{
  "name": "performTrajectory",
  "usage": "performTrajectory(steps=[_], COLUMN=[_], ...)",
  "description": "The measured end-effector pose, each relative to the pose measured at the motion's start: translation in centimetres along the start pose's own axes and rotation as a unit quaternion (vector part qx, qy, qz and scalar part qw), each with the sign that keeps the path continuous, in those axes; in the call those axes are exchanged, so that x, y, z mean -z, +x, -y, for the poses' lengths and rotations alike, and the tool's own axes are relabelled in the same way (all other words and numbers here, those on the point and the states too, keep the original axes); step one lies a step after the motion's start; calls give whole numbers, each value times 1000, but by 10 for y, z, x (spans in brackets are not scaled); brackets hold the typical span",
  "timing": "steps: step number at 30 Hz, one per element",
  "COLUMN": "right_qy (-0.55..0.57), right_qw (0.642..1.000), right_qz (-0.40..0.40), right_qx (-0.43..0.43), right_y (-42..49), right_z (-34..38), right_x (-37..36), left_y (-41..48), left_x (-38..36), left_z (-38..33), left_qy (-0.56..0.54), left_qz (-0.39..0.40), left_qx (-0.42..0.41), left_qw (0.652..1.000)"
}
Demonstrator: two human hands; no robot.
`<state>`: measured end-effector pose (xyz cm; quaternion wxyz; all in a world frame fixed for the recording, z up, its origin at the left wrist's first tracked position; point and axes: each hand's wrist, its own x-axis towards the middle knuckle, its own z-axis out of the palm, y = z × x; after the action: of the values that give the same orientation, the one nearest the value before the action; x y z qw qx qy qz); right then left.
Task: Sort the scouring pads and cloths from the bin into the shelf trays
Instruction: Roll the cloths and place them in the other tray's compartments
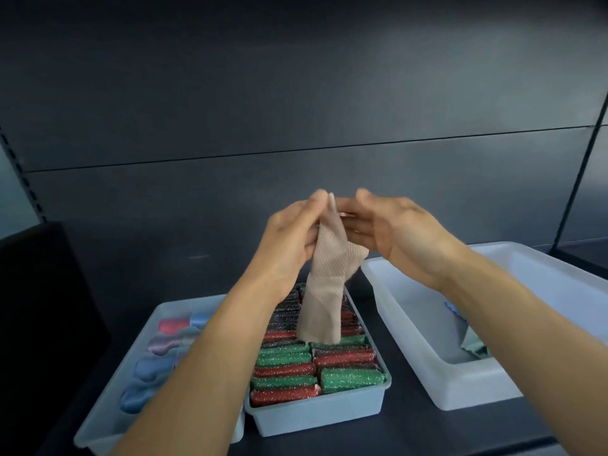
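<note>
— One beige cloth (324, 291) is in play, hanging limp above the middle tray (316, 414), its lower edge over the packed red, green and dark scouring pads (286, 366).

— Who holds it?

— Left hand (289, 238) is pinched closed on its top corner. Right hand (388, 225) sits flat against the upper edge with fingers extended; whether it truly grips, I cannot tell.

— How will it behave?

— Soft, light, floppy, I'd judge; it will drape and fold wherever it's unsupported. Best taken by two top corners to keep it spread.

— Around the middle tray?

— Left of it, touching, a tray (98, 432) with blue and pink pieces; right of it, apart, a white bin (411, 311) with some cloths inside.
</note>
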<state>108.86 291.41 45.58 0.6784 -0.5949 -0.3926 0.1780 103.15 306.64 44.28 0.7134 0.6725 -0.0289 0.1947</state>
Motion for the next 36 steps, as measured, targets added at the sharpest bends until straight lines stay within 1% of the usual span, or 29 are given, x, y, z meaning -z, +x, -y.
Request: performTrajectory(steps=[1,3,4,5,7,9,10,11,12,15,17,21,23,26,29,33,36], right_qy=[17,44,64,85,93,32,1,-20,-28,-80,-116,-143,-154,-171,-152,-52,-17], right_qw=[999,995,994,994,994,977,964,958,962,985,987,981,979,970,973,995,998], right_qz=[27,81,86,65,-47,-192,-247,-271,-263,-153,-109,-111,-110,-132,-130,-57,-41], right_qx=[-11,-25,-26,-21,25,91,101,95,74,7,5,64,79,113,117,60,39], right_y=[0,0,0,-1,-2,-3,-3,-3,-3,-1,1,5,4,3,3,5,2], right_z=[-1,-1,0,1,2,-1,-4,-7,-11,-22,-25,-20,-18,-19,-17,-12,-5], right_x=[0,-2,-1,0,4,10,15,19,22,23,21,19,16,14,12,14,11], left_y=[0,1,1,3,4,5,5,5,4,3,3,2,2,1,-1,-1,-2], left_x=[-2,-4,-6,-6,-3,3,5,7,9,14,17,21,24,30,35,35,36], left_z=[3,8,9,8,3,-2,-4,-5,-6,-7,-7,-8,-9,-10,-10,-9,-6], left_qy=[20,64,76,85,91,77,68,61,53,24,3,-12,-14,-16,-42,-78,-96], left_qz=[3,-30,-48,-65,-84,-86,-82,-77,-71,-52,-34,-7,-1,10,20,37,43], left_qx=[-10,-31,-43,-54,-59,-51,-44,-37,-31,-20,-14,-12,-17,-15,3,37,65], left_qw=[1000,997,995,993,991,992,993,994,996,998,999,1000,1000,1000,999,996,992])
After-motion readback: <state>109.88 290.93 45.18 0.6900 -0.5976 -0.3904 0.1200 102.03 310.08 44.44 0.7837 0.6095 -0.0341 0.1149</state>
